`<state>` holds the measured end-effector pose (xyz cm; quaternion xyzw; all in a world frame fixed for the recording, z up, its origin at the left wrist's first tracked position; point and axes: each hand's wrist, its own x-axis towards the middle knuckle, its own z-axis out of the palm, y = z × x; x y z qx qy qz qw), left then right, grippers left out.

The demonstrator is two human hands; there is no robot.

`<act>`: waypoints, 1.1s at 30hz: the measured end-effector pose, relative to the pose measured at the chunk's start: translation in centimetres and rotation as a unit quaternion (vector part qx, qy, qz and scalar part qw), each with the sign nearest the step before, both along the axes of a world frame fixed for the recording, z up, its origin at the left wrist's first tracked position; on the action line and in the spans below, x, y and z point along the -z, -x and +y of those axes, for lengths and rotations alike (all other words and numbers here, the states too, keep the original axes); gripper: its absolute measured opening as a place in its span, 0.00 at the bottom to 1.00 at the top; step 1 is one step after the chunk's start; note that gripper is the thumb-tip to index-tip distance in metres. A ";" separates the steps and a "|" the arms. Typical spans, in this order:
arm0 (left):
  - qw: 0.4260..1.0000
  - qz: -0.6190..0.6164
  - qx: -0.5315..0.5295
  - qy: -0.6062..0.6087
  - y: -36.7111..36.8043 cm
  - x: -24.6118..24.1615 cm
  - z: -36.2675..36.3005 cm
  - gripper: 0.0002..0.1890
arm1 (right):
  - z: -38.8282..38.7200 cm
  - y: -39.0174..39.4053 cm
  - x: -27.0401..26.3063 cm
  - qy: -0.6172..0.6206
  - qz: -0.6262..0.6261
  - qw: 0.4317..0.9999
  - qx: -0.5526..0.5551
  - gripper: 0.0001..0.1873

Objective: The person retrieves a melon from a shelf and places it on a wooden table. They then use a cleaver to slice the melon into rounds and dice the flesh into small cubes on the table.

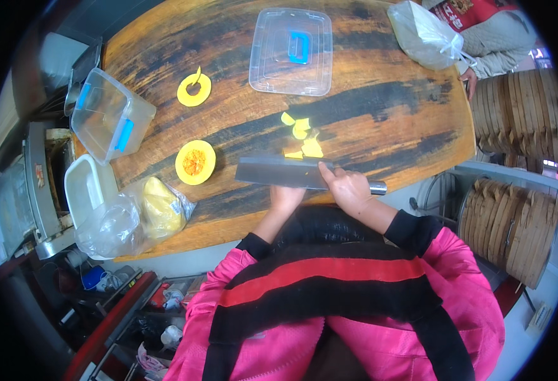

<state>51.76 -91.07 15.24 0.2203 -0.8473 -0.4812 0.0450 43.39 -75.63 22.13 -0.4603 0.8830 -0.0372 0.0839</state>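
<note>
My right hand (350,189) is closed on the handle of a large cleaver (284,173), with a finger along the back of its blade. The broad blade lies over my left hand (286,196) and hides its fingers, so what they touch cannot be told. Just beyond the blade are several cut chunks of yellow-fleshed squash (311,146) on the wooden table (231,119). A squash half (195,162) with orange seeds and pulp lies to the left. Farther back is a squash ring (194,89) with a curved strip on it.
A clear plastic lid (290,71) lies at the back. At left stand a clear bin (112,116), a white tub (90,178) and a plastic bag with a yellow piece (163,209). A tied bag (419,40) and a person (493,45) are at the far right corner, near slatted wooden stacks (522,112).
</note>
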 end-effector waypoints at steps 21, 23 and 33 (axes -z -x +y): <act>0.990 0.018 -0.071 -0.122 -4.6 1.3 -1.0 0.24 | 0.9 2.8 3.6 0.055 -0.126 0.984 0.113 0.21; 0.995 -0.030 -0.075 -0.059 -4.4 0.4 -1.0 0.23 | 0.9 1.5 2.8 0.100 -0.086 0.989 0.070 0.21; 0.986 -0.149 0.039 0.060 -1.6 -1.6 -0.3 0.21 | 1.1 -2.4 1.2 0.090 -0.053 0.995 0.003 0.21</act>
